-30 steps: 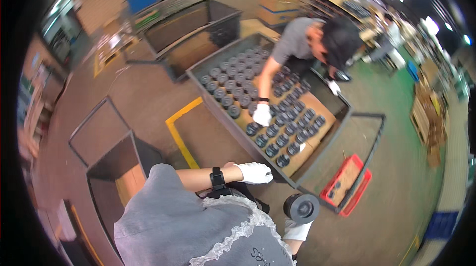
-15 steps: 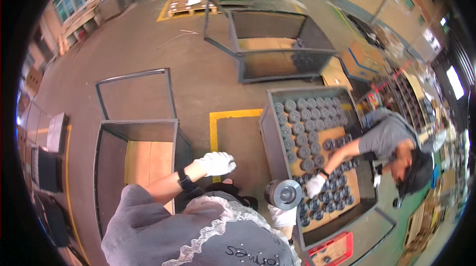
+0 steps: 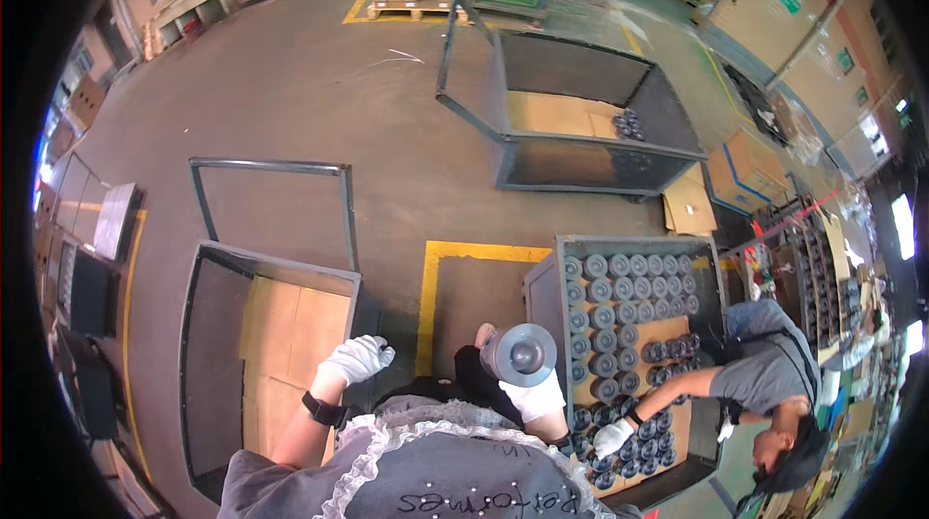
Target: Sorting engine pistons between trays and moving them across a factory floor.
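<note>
My right hand (image 3: 538, 403), in a white glove, is closed on a grey flanged metal part (image 3: 523, 355). The part is cylindrical, with a wide round rim and a dished centre facing up. Its body hides most of my fingers. To the left, my left hand (image 3: 356, 360) wears a white glove and is held beside the near right corner of a dark metal bin (image 3: 360, 301). Its fingers are curled in; what they hold, if anything, is hidden. Right of me, a second metal bin (image 3: 544, 301) carries rows of similar grey parts (image 3: 627, 289) on cardboard.
A co-worker (image 3: 774, 355) leans over the right bin, one gloved hand (image 3: 612, 438) among its parts. Cardboard lines the left bin (image 3: 290, 326), behind which a metal frame (image 3: 276, 167) stands. Farther off are another bin (image 3: 590, 166), a loaded pallet (image 3: 421, 11) and yellow floor lines (image 3: 428, 306).
My view has shifted, and the bins sit lower in it. My left hand has moved left toward the left bin. The grey part in my right hand has moved left and slightly up in view.
</note>
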Demonstrator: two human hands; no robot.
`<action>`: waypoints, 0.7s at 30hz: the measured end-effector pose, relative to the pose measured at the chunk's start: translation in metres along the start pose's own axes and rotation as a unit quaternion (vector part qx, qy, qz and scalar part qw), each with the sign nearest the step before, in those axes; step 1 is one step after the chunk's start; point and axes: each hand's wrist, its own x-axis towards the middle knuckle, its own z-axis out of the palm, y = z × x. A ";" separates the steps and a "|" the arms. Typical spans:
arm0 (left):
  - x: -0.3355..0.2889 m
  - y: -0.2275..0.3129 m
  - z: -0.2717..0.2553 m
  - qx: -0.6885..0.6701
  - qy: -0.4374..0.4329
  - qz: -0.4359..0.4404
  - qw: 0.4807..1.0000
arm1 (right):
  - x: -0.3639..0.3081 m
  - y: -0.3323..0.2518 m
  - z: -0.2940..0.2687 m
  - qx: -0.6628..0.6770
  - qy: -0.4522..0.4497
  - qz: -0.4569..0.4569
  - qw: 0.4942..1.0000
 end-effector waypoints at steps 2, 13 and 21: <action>0.027 0.003 -0.009 -0.044 -0.016 -0.019 0.999 | 0.029 0.009 -0.001 -0.008 -0.012 -0.025 1.000; 0.202 0.071 -0.117 -0.105 0.046 -0.085 0.990 | 0.215 0.093 -0.019 0.044 -0.134 -0.028 0.990; 0.346 0.039 -0.160 -0.241 0.058 -0.155 0.956 | 0.365 0.155 0.032 0.059 -0.231 -0.015 0.971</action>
